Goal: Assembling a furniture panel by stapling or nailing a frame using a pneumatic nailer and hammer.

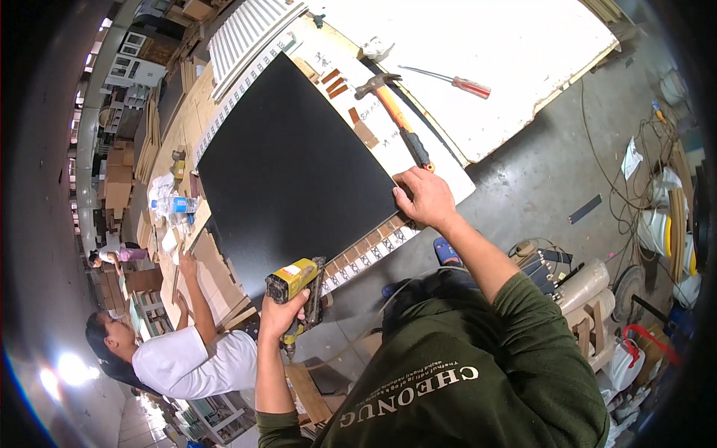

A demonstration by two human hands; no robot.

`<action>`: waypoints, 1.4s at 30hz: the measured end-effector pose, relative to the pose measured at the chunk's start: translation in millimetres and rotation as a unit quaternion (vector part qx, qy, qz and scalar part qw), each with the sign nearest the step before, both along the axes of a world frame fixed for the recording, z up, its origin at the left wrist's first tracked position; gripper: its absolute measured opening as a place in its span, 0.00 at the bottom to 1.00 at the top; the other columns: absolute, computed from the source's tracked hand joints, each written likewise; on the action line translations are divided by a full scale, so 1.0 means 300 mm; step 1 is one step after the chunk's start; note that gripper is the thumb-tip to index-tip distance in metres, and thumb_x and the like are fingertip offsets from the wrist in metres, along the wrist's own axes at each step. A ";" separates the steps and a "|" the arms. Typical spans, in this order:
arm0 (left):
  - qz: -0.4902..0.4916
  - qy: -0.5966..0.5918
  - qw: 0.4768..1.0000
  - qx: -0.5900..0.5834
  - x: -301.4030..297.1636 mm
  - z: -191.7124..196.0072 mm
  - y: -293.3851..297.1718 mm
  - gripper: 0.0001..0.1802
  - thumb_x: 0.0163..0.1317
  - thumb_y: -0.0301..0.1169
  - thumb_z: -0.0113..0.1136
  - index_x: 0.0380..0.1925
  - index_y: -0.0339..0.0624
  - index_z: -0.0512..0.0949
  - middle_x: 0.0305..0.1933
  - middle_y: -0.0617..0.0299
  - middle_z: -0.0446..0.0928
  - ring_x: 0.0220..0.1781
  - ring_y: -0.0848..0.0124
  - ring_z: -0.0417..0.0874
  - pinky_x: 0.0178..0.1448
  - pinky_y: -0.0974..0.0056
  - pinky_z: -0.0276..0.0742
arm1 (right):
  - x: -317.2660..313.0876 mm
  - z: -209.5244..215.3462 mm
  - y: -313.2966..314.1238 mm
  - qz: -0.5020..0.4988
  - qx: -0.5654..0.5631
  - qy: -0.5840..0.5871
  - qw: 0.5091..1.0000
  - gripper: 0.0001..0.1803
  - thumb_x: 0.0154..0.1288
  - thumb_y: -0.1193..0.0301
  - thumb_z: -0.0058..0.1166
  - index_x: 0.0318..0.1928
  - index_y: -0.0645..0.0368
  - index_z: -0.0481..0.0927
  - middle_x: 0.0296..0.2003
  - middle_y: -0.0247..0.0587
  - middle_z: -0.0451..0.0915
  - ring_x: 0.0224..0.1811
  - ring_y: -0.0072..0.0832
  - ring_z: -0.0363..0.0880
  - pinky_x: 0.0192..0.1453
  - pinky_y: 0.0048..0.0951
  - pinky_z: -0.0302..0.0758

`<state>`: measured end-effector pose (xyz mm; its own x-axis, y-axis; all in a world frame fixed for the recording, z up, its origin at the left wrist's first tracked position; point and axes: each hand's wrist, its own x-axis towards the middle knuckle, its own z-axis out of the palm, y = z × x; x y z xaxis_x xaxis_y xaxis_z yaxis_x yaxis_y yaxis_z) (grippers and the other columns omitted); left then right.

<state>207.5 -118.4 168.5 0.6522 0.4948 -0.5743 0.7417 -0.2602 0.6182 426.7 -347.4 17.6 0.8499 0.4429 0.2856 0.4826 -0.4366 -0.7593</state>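
Two bare hands, one power tool and one large panel are at the work. The left hand (279, 316) is closed around the grip of one yellow-and-black nail gun (293, 279), which stands at the near left part of one black panel (291, 157); whether its nose touches the panel cannot be told. The right hand (427, 198) has its fingers bent at the panel's right-hand corner; whether it pinches the edge or merely rests there cannot be told. The panel lies flat, dark face up, in front of the person, with one patterned band (366, 261) showing along its near edge.

Loose hand tools number two: one hammer (394, 119), its handle end just beside the right hand, and one screwdriver (452, 81) with a red handle on the white board (515, 45). Four small brown strips (337, 90) lie between panel and hammer. One plastic bottle (173, 204) lies left of the panel. Two other people are visible: one co-worker (187, 355) in white nearby, one person (119, 254) farther back.
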 end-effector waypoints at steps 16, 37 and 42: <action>-0.041 0.037 0.998 0.041 0.057 0.000 -0.009 0.11 0.54 0.29 0.62 0.33 0.33 0.76 0.18 0.65 0.74 0.15 0.79 0.72 0.21 0.71 0.69 | -0.001 -0.013 -0.001 -0.006 -0.014 0.011 1.000 0.11 0.57 0.61 0.51 0.35 0.55 0.77 0.31 0.40 0.75 0.36 0.38 0.76 0.42 0.37 0.73; -0.086 0.032 0.994 0.064 0.119 -0.003 -0.055 0.12 0.53 0.31 0.62 0.32 0.33 0.76 0.18 0.65 0.74 0.15 0.79 0.73 0.21 0.71 0.69 | -0.008 -0.005 0.006 -0.014 0.007 0.005 1.000 0.10 0.55 0.63 0.52 0.33 0.55 0.77 0.29 0.40 0.75 0.35 0.38 0.76 0.42 0.36 0.73; -0.084 0.023 0.995 0.039 0.134 0.002 -0.073 0.12 0.53 0.30 0.63 0.33 0.33 0.77 0.19 0.65 0.75 0.15 0.79 0.73 0.22 0.71 0.69 | -0.003 -0.008 -0.001 -0.019 0.004 0.008 1.000 0.10 0.55 0.62 0.52 0.33 0.55 0.77 0.29 0.40 0.75 0.35 0.38 0.76 0.42 0.36 0.73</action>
